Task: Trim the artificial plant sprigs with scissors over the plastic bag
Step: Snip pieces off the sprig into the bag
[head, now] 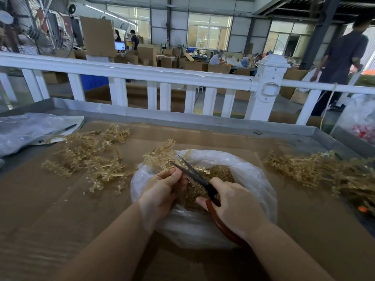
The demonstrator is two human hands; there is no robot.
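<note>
Golden plastic sprig (160,157) is pinched in the left hand (162,191) over the open bag (251,179) at the near centre of the counter (60,209). Its long axis runs far-left from the fingers (174,175). Scissors (194,177) are gripped by the right hand (235,207), blades parted, pointing far-left beside those fingertips. More sprigs are heaped left (89,159) and right (324,173).

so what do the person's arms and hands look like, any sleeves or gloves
Both forearms are bare right down to the frame's lower edge, so no sleeves show. The left hand and right hand wear no gloves. No rings, watch or bracelets are visible on the fingers or wrists, and no markings either.
</note>
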